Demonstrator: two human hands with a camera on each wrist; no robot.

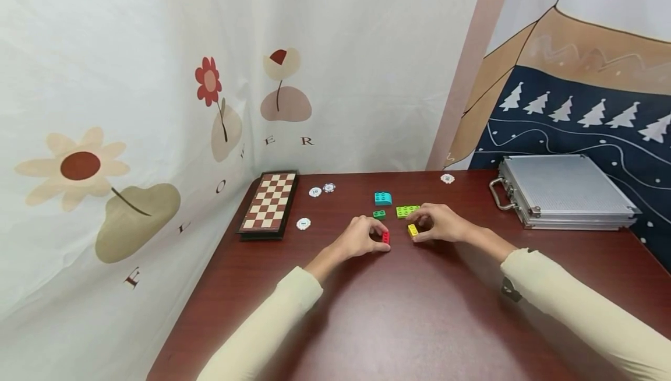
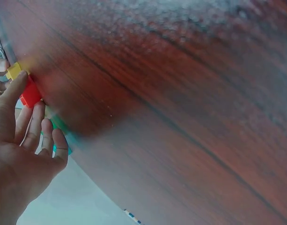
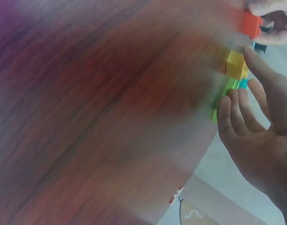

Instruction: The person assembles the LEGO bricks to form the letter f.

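Observation:
Near the middle of the table, my left hand (image 1: 360, 236) pinches a small red toy brick (image 1: 385, 237) between thumb and forefinger. In the left wrist view the red brick (image 2: 32, 95) shows partly behind the thumb. To its right my right hand (image 1: 439, 223) holds a yellow brick (image 1: 412, 230) with thumb and forefinger. The yellow brick (image 3: 235, 64) and the red one are a short gap apart. Just beyond the hands lie a lime green brick (image 1: 406, 212), partly covered by the right fingers, a small dark green brick (image 1: 379, 215) and a turquoise brick (image 1: 382, 198) with a curved end.
A checkered game board (image 1: 268, 201) lies at the table's left edge. Beside it are several white chips (image 1: 303, 223), and another chip (image 1: 447, 179) lies at the back. A silver case (image 1: 568, 189) stands at the right. Printed curtains (image 1: 367, 78) hang behind the table.

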